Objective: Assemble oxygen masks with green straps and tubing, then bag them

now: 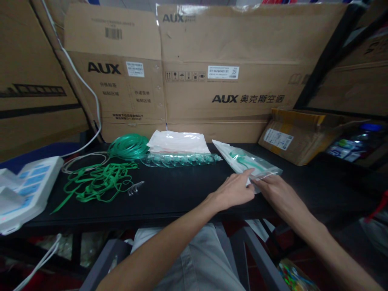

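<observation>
A clear plastic bag [266, 166] with a white backing and green tubing inside lies tilted at the right of the black table. My left hand [235, 190] is closed at the bag's near edge, its index finger stretched along the plastic and its other fingers curled. Gripping the bag's near right corner is my right hand [280, 192], with part of its fingers hidden behind the plastic. Left of the bag stands a row of nested clear green plastic masks [182, 160]. Behind them lies a stack of white plastic packets [178, 141].
A green tubing coil [129, 146], tangled green elastic straps [98, 184] and small clear pieces [135, 188] lie left. A white power strip [33, 188] sits far left. On the right are a cardboard box [291, 135] and a blue-capped bottle [353, 141]. Large cardboard sheets [194, 105] wall the back.
</observation>
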Available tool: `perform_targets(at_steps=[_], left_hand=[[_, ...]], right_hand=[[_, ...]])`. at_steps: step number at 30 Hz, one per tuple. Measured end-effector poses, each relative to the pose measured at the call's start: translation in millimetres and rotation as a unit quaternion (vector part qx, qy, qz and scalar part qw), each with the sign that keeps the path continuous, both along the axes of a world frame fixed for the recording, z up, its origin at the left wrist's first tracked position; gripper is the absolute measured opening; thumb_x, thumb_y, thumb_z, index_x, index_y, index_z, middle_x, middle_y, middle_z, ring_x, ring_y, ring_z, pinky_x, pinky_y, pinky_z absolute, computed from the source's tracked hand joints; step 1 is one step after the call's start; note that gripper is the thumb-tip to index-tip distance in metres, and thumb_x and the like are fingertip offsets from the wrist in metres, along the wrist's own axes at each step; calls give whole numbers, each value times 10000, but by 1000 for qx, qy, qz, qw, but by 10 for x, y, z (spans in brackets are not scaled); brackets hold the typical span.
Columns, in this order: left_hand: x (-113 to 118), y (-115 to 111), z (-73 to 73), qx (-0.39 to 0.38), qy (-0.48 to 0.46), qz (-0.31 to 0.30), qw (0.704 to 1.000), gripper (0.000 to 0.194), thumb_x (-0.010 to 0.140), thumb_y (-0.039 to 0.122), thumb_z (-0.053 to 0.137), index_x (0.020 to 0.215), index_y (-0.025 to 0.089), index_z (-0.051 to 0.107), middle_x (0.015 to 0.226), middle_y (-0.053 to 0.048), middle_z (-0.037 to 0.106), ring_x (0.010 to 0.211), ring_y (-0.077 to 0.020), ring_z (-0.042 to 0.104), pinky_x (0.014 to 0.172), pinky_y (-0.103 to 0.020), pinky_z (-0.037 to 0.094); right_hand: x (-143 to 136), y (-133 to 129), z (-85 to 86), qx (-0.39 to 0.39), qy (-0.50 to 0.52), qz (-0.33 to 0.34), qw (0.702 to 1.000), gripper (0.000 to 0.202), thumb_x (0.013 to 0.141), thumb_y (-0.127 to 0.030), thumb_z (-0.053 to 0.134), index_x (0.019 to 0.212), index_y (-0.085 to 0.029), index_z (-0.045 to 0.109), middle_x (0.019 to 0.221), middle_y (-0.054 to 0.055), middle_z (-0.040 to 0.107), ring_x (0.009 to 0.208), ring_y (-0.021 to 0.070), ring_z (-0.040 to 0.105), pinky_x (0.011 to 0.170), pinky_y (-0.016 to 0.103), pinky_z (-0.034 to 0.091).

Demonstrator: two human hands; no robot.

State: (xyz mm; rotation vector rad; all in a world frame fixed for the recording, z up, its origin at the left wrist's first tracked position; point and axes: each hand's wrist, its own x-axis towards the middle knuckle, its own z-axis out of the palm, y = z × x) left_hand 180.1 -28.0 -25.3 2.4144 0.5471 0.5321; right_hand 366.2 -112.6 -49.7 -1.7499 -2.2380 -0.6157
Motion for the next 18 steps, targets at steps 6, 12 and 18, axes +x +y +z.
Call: perform_targets(at_steps=[6, 12, 18], left_hand=[[-37, -87, 2, 15, -40, -28, 999, 648, 907, 246, 435, 1549, 210, 361, 1169, -122, 732, 1072, -294, 700, 924, -386, 534], [-99, -37, -11, 43, -16, 34, 998, 585, 909, 229, 449, 1492, 259, 477, 1103, -87, 767, 1026, -289, 727, 939, -393, 544], [-146, -23, -46, 66, -22, 83, 994, 469, 929, 200, 445, 1351, 176, 649, 1171, -122, 747, 1079, -278, 713, 1008, -379, 519]], right_hand=[[-92, 249, -25, 8, 36, -85, 996, 308, 811, -53, 418, 812, -99, 722, 747, 161, 710, 643, 262, 664, 607, 353, 488], [-139, 241, -20, 60, 88, -113, 988, 351, 922, -196, 435, 804, -154, 763, 802, 140, 763, 718, 270, 731, 633, 343, 551], [-206, -282, 62, 189, 194, 11, 963, 258, 990, -302, 525, 1077, -199, 744, 1074, 91, 759, 963, 243, 739, 908, 373, 580]])
